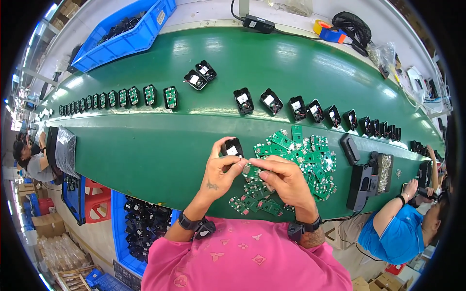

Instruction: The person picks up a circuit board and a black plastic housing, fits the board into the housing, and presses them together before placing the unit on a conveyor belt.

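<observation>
My left hand (pixel 218 175) is closed around a small black plastic housing (pixel 233 144) with a white piece inside. Close against it, my right hand (pixel 287 180) pinches a small green circuit board (pixel 251 171). The fingertips of both hands meet between housing and board; whatever fine part lies there is too small to make out. Beside and under my right hand spreads a loose heap of green circuit boards (pixel 318 157). Beyond the hands stands a row of black housings (pixel 297 107) with white pieces and wires inside. At the left, another row of housings (pixel 171 98) has green boards in them.
A blue crate (pixel 145 36) of dark parts sits at the far left; another blue crate (pixel 119 218) is near my left side. Right of the heap are a black device (pixel 359 186) and a tray of small metal parts (pixel 385 173). Co-workers sit at both sides.
</observation>
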Motion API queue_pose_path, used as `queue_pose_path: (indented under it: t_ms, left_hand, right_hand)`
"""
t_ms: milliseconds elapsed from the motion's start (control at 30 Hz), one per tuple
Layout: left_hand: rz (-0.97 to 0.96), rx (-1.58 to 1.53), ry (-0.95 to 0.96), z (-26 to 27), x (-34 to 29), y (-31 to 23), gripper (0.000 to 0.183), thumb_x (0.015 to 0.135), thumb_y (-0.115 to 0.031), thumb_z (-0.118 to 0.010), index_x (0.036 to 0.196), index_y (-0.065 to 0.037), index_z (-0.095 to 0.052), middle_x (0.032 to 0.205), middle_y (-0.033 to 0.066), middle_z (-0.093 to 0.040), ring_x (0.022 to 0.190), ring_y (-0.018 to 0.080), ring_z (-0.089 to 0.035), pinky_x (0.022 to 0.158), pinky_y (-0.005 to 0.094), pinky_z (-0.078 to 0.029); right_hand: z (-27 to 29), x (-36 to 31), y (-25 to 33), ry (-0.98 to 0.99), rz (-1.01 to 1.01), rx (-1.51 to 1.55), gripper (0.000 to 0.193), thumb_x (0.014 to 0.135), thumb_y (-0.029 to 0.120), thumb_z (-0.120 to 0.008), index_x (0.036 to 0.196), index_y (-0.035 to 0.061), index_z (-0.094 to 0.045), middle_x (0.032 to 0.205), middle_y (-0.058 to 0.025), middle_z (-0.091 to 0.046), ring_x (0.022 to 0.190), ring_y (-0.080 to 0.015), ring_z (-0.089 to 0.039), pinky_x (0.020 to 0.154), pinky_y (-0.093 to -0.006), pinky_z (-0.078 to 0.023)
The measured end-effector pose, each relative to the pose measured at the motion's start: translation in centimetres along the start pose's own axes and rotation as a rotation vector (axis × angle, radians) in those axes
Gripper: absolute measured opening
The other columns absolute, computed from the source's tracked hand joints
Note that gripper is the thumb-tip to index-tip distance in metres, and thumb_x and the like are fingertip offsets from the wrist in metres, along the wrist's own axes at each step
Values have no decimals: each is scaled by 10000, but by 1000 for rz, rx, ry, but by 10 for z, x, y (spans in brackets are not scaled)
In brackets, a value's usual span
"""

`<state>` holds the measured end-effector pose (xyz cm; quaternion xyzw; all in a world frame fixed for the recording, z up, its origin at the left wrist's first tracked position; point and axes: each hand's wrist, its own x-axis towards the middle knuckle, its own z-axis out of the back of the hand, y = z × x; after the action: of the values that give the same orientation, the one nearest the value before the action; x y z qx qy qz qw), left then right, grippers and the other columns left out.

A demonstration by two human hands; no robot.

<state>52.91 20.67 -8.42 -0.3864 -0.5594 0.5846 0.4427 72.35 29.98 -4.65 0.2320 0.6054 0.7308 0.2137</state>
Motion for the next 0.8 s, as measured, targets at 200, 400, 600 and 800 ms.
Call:
queue_pose_path:
  t_ms: [200,400,600,800]
  left_hand:
    - [-135,287,100,-3,-2,-19,172,800,-4,-712,967,-36,-737,1434,169,-376,1156,291,-550,897,358,-506]
    - [-195,287,87,-7,-3,-20,151,810,-12,-709,955,-48,-731,1445,162,-366,1171,322,-540,1000,415,-446]
    - [-166,349,119,-9,-3,-20,337,775,-6,-756,1104,-46,-693,1429,171,-393,1215,292,-534,1006,396,-468]
    - [128,-295,99,-17,0,-21,912,780,26,-770,1521,-18,-241,1471,135,-395,1276,211,-475,1059,352,-439]
  right_hand:
    - [-13,8,13,-152,-259,382,283,930,-18,-630,1210,-18,-597,931,-47,-640,670,-59,-610,533,-214,-481]
    - [-10,9,3,-97,-358,403,213,918,14,-675,1118,-12,-609,876,-28,-648,663,-47,-607,535,-196,-466]
    - [-11,11,-6,-202,-341,451,247,897,2,-699,1107,-10,-569,930,-31,-615,627,-51,-606,492,-188,-445]
    - [-12,6,-19,-211,-346,391,248,886,-13,-703,1084,-13,-555,952,-30,-606,621,-55,-606,494,-193,-457]
